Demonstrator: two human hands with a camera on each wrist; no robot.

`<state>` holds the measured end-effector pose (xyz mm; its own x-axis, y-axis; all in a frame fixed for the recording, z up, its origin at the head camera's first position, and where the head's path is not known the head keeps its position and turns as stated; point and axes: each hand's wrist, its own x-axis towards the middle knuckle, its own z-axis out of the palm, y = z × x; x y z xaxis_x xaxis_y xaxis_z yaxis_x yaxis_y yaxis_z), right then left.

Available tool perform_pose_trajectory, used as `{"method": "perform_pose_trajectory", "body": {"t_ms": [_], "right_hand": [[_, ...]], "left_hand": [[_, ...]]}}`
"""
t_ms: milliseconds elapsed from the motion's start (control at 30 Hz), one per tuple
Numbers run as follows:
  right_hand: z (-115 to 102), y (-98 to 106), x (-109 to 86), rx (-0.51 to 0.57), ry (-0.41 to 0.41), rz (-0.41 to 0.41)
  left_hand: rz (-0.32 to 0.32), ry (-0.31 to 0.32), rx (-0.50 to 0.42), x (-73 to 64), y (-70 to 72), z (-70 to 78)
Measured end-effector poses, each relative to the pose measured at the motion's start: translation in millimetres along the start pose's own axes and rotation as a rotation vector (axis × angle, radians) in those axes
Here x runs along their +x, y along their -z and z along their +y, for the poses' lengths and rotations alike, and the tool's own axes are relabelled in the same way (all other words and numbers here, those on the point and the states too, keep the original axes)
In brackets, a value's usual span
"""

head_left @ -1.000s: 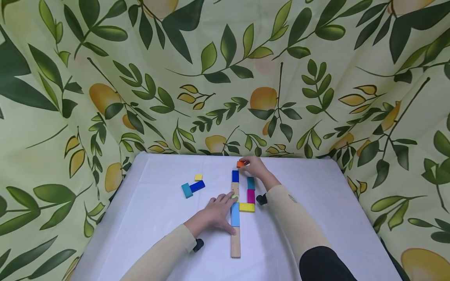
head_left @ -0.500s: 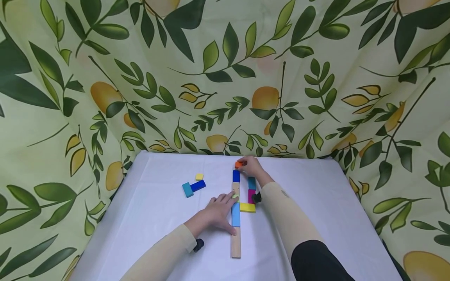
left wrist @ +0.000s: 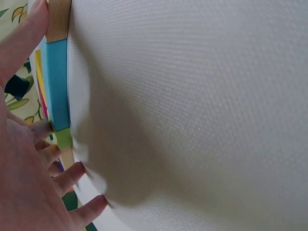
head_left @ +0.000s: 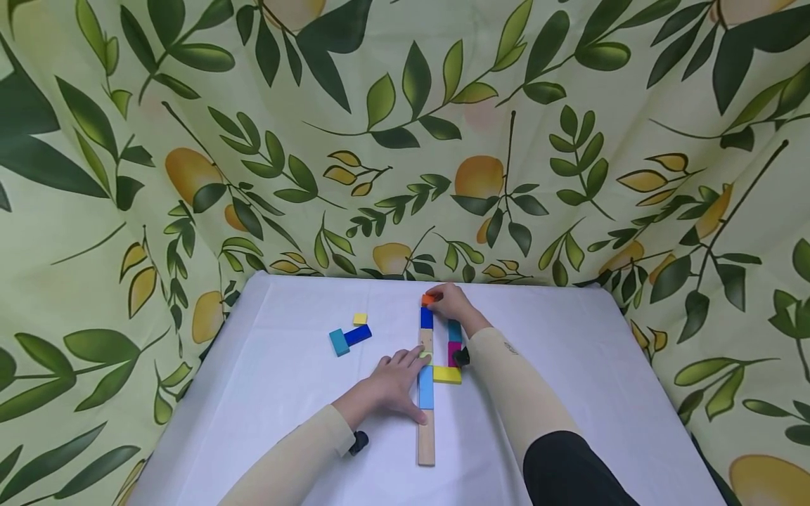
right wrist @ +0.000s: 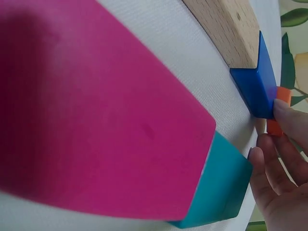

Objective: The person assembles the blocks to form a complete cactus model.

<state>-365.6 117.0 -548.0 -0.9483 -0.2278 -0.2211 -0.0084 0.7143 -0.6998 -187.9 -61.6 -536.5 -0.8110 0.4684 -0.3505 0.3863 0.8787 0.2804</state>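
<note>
A straight row of blocks runs away from me on the white table: a long wooden block (head_left: 427, 446), a light blue block (head_left: 426, 388), a green block (left wrist: 64, 138), a shorter wooden block (head_left: 427, 339) and a dark blue block (head_left: 427, 318). At its far end my right hand (head_left: 453, 302) pinches an orange block (right wrist: 275, 127) against the dark blue one. My left hand (head_left: 394, 385) rests along the row, fingers spread, thumb on the long wooden block and fingertips by the green one. A yellow block (head_left: 447, 375) juts right, with magenta (right wrist: 139, 125) and teal (right wrist: 221, 183) blocks beyond it.
On the left of the table (head_left: 285, 407) lie a loose teal block (head_left: 339, 342), a dark blue block (head_left: 358, 334) and a small yellow block (head_left: 360, 319). A leaf-patterned curtain (head_left: 418, 211) hangs behind the table's far edge.
My right hand has brought the orange block left and slightly nearer, from beside the row's far end into line with the dark blue block. The left hand has stayed in place.
</note>
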Motion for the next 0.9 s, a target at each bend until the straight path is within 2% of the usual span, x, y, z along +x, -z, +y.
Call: {"method": "perform_pose_trajectory", "body": {"t_ms": [267,433,700,900], "right_hand": [[-0.8,-0.2,-0.5,-0.012,0.009,-0.045],[-1.4,3.3,-2.3,-0.023,0.03,-0.034],[-5.7,16.4,-18.1,-0.06,0.124,0.02],[-10.9,24.0,-39.5,-0.07,0.184,0.052]], "left_hand": [[0.006,-0.002,0.006,0.6,-0.4,0.5],[0.006,0.003,0.011,0.9,-0.7,0.9],[0.003,0.014,0.012,0.2,0.6,2.9],[0.009,0.017,0.008,-0.9,1.8,4.2]]}}
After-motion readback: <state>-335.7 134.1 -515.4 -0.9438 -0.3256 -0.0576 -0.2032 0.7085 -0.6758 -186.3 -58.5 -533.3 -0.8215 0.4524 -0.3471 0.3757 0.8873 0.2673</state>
